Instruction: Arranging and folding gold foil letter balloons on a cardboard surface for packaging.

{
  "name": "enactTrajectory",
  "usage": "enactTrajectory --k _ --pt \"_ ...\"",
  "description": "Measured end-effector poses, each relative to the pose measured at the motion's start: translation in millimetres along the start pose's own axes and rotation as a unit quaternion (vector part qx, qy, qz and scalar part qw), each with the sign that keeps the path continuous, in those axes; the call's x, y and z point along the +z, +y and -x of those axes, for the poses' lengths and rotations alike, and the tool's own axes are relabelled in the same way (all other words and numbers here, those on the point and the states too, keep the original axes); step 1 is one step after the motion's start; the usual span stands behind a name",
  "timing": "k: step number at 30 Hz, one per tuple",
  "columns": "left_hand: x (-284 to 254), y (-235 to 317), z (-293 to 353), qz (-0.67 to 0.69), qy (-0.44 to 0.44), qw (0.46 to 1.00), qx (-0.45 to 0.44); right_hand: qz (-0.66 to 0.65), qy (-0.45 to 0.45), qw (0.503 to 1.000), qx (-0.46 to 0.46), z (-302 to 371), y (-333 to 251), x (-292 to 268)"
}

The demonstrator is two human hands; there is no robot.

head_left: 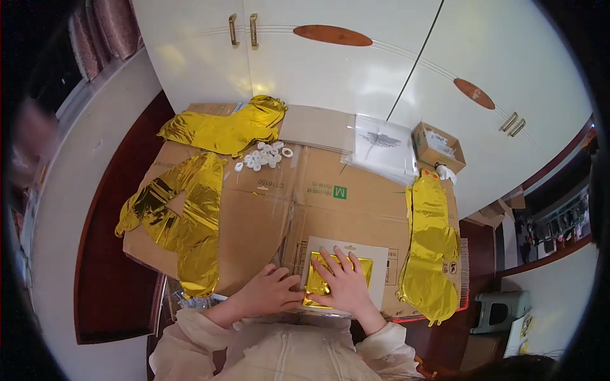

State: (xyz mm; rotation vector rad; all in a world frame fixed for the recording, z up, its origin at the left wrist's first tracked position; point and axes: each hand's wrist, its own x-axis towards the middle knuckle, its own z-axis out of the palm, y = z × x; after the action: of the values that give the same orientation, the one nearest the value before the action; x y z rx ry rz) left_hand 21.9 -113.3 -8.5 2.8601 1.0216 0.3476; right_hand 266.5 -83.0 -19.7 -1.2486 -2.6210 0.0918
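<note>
A folded gold foil balloon (pixel 316 287) lies on a pale backing card (pixel 377 276) near the front edge of the cardboard-covered surface. My right hand (pixel 345 287) rests flat on the foil with its fingers spread. Beside the card's left edge, my left hand (pixel 273 291) is closed, its fingers curled and its tips close to the foil. Whatever those fingers may pinch is hidden.
Flat gold foil balloons lie at the left (pixel 202 216), back left (pixel 222 132) and right (pixel 432 247). Small white rings (pixel 262 156) are heaped near the back. Behind are grey cards (pixel 318 126), clear plastic bags (pixel 384 149) and a small open box (pixel 438 146), before white cabinets (pixel 330 70).
</note>
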Motion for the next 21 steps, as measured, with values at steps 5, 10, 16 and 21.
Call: enactTrajectory --k 5,10,16,21 --pt "2.2 -1.3 -4.6 0.006 -0.029 1.0 -0.004 0.008 -0.004 1.0 -0.004 -0.2 -0.1 0.3" --pt "-1.4 -1.7 -3.2 0.001 -0.036 0.999 0.001 0.01 0.003 1.0 -0.005 -0.3 -0.6 -1.0" --pt "-0.6 -4.8 -4.0 0.001 -0.034 0.999 0.006 0.003 0.005 1.0 -0.007 -1.1 -1.0 -2.6" --pt "0.1 -7.9 -9.8 0.022 -0.068 0.997 0.017 0.009 0.003 1.0 -0.004 -0.9 -1.9 -3.0"
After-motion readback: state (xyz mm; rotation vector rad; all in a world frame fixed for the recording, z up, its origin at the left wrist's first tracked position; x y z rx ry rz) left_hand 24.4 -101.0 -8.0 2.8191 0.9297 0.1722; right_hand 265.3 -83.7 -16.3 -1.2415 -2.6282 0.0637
